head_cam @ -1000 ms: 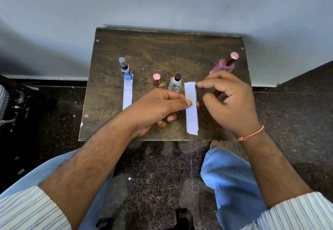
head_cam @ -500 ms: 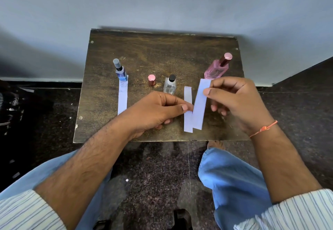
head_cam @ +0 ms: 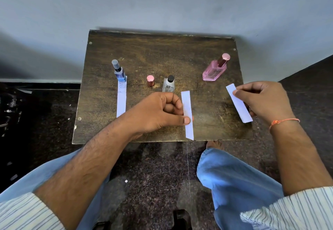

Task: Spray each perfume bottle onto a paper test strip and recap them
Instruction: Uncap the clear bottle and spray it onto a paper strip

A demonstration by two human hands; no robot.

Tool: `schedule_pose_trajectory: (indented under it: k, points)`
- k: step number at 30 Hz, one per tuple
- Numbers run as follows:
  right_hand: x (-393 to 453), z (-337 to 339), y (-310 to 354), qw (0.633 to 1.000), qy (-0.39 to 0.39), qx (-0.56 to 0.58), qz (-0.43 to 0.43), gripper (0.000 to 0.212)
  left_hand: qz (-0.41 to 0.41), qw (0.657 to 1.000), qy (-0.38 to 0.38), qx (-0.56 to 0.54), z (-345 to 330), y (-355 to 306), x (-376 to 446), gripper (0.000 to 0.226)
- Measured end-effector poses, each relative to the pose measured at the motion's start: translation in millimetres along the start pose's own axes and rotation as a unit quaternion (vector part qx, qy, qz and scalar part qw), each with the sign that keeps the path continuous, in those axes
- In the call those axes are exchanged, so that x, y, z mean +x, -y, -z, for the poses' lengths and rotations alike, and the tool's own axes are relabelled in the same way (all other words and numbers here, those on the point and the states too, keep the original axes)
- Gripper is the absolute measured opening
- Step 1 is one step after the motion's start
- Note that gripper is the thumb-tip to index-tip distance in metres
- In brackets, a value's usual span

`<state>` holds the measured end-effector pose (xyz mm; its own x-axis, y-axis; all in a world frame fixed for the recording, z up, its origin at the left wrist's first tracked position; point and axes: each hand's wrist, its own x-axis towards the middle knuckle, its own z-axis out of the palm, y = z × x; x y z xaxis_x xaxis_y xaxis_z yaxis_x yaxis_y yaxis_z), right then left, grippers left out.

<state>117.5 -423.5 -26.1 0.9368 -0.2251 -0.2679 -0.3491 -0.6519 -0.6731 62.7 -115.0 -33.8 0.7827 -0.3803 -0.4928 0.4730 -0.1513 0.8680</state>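
Right hand [head_cam: 264, 102] has carried its pinched paper strip [head_cam: 238, 103] rightward below the pink bottle [head_cam: 214, 71], left hand [head_cam: 160, 112] grip pinching another strip [head_cam: 187, 114] beside the clear bottle [head_cam: 168, 85], loose pink cap [head_cam: 150, 80], blue bottle [head_cam: 119, 72] on a third strip [head_cam: 121, 100], dark counter [head_cam: 162, 53].

Head view – looking down, close over the table [head_cam: 111, 121].

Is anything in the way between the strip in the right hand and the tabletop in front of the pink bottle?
Nothing visible. The right hand holds its paper strip just short of the pink bottle, with only bare table between them.
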Motion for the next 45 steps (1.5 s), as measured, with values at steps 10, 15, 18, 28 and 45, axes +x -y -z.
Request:
schedule_pose_trajectory:
  k: [10,15,18,28,45]
  points:
    - [-5,-1,10,0.995,-0.035,-0.092,0.019,0.014,0.069,0.995,0.068,0.031,5,-8,-7,0.041]
    - [-6,-3,11,0.988,-0.044,-0.146,0.033,0.013,0.064,0.995,0.053,0.056,12,-12,-10,0.019]
    - [-7,-3,10,0.983,-0.050,-0.172,0.033,0.011,0.050,0.993,0.043,0.102,20,-14,-12,0.016]
    - [-22,-11,26,0.971,-0.091,-0.164,0.150,0.015,0.018,0.993,-0.003,0.113,43,-19,-24,0.033]
    - [-50,-106,67,0.953,0.113,0.083,0.267,0.050,0.029,0.994,-0.032,0.100,61,-10,-28,0.015]
